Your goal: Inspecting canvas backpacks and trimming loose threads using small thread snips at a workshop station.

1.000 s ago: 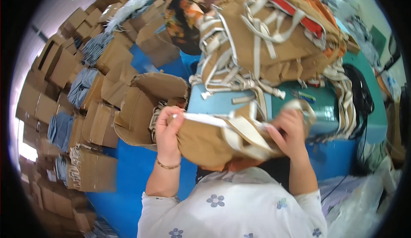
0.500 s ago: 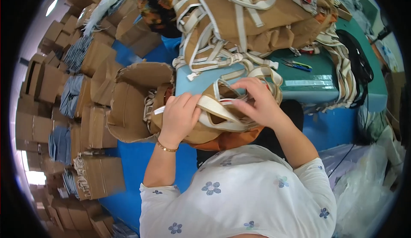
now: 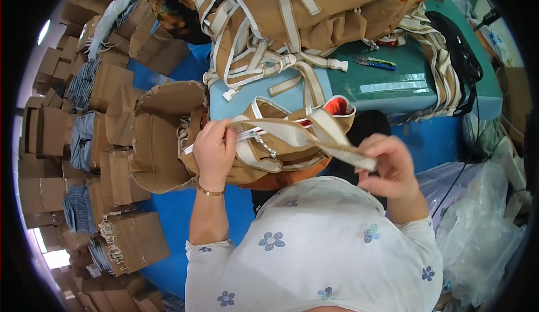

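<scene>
A tan bag [image 3: 292, 157] with white trim, red lining and an orange lower part lies across my lap at the table's near edge. From it runs a tan-and-white webbing strap [image 3: 283, 131], stretched sideways with a twist toward its right part. Closed around the strap's left part, by the bag's left edge, is my left hand [image 3: 212, 154]. My right hand [image 3: 393, 169] pinches the strap's right end between thumb and fingers, to the right of the bag. A zipper with a braided pull [image 3: 264, 145] shows below the strap.
Beyond the bag, a heap of tan bags [image 3: 331, 31] with loose straps and white buckles covers the table [image 3: 387, 96]. Thread snips [image 3: 375, 63] with blue handles lie there. An open carton [image 3: 163, 138] stands left, stacked boxes behind it. Clear plastic bags [image 3: 477, 222] are at right.
My right hand has moved right and toward me, drawing the strap out straight across the bag. My left hand stays at the bag's left side. The view has shifted slightly.
</scene>
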The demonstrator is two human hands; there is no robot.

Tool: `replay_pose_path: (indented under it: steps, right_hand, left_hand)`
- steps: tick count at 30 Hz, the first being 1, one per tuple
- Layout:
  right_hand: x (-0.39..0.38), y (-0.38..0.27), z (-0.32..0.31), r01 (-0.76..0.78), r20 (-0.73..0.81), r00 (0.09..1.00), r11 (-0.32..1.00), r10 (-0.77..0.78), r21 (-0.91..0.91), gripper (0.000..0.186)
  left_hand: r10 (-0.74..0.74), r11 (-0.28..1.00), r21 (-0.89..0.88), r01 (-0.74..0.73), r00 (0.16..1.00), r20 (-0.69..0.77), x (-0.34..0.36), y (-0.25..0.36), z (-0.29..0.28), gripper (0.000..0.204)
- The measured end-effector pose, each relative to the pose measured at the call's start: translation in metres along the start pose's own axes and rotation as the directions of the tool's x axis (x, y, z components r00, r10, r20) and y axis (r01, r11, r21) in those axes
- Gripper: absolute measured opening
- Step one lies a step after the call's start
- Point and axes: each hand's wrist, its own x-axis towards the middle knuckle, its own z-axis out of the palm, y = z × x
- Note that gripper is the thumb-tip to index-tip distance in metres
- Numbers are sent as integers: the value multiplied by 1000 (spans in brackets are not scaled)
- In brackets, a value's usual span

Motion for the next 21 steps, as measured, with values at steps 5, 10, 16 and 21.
replay_pose_path:
  steps: [5, 10, 16, 21]
  right_hand:
    - [69, -19, -25, 433, 165, 884, 634, -437, -641, 38]
    - [141, -16, -16, 303, 206, 875, 164, -439, -939, 49]
    - [110, 6, 20, 315, 232, 892, 163, -389, -935, 24]
    - [52, 68, 60, 242, 254, 967, 393, -20, -887, 33]
  left_hand:
    - [-4, 989, -146, 10, 999, 42, -8, 10, -1, 15]
    - [-163, 927, -315, 205, 974, 155, -23, 5, -3, 25]
    - [-441, 591, -685, 426, 882, 168, -29, 0, 9, 25]
    - [-408, 614, -679, 402, 898, 163, -32, -3, 8, 23]
